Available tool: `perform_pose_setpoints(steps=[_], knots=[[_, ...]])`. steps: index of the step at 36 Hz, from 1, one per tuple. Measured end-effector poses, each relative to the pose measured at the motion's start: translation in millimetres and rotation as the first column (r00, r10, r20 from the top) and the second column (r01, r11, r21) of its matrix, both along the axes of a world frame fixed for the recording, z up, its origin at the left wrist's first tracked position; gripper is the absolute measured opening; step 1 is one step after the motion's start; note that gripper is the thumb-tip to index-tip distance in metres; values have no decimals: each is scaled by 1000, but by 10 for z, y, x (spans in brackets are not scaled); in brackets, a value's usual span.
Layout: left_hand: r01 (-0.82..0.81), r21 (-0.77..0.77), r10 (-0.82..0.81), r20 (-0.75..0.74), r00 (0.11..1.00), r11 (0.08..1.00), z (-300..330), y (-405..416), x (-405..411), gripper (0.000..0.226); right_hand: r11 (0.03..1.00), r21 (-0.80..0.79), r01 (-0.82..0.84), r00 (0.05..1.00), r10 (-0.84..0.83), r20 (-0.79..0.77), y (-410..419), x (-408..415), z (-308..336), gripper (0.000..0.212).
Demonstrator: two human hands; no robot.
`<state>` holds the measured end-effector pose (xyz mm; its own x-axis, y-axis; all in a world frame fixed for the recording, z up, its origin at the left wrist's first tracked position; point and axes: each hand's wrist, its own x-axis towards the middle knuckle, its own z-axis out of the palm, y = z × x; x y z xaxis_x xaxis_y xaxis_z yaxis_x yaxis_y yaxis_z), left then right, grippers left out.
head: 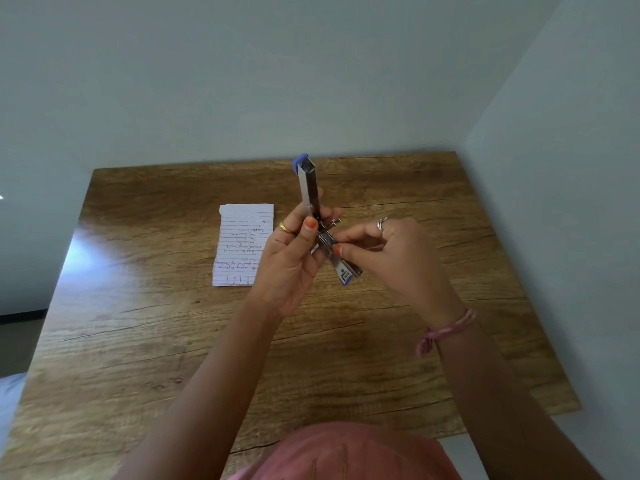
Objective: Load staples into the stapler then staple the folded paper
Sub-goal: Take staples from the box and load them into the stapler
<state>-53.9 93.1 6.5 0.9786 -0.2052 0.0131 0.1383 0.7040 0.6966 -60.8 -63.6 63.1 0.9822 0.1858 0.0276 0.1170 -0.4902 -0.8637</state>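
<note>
The lined paper (244,244) carries handwriting, upside down and too small to read

Silver stapler (309,188) with blue tips, white blue-lined paper (242,245), brown wood-grain table (173,341), orange nails.

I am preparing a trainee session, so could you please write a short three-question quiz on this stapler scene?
1. True or false: the stapler is swung open.
2. Which hand grips the stapler at its hinge: A) left hand B) right hand?
3. Where does the folded paper lie?

Key: 1. True; its top arm points up. 2. A; the right hand's fingertips work at the tray. 3. Flat on the table, to the left of the hands, untouched.
</note>
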Motion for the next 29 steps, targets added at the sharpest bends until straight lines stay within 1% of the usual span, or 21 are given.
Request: perform_pose_setpoints(steps=[5,10,15,20,23,26,29], knots=[[-7,-15,7,-7,1000,1000,-11,4,-26,33,999,32,-34,998,35,-48,-17,46,-19,17],[8,-77,-11,-44,999,997,23,14,-42,35,984,74,-164,984,168,-51,-83,108,-21,17],[26,-105,-34,-74,997,994,50,-15,-52,33,960,53,-277,959,279,-46,-153,208,7,18],[52,-98,-62,-107,992,994,60,-31,-49,34,945,23,-328,944,328,-29,-163,277,18,19],[69,-115,-83,-114,990,991,67,-19,-47,33,933,85,-350,933,355,-52,-170,285,37,22],[73,-131,-89,-120,989,989,72,8,-34,33,930,143,-339,936,349,-48,-194,287,58,19],[76,-112,-89,-120,989,991,78,28,-21,34,927,204,-316,942,332,-50,-217,279,80,16]])
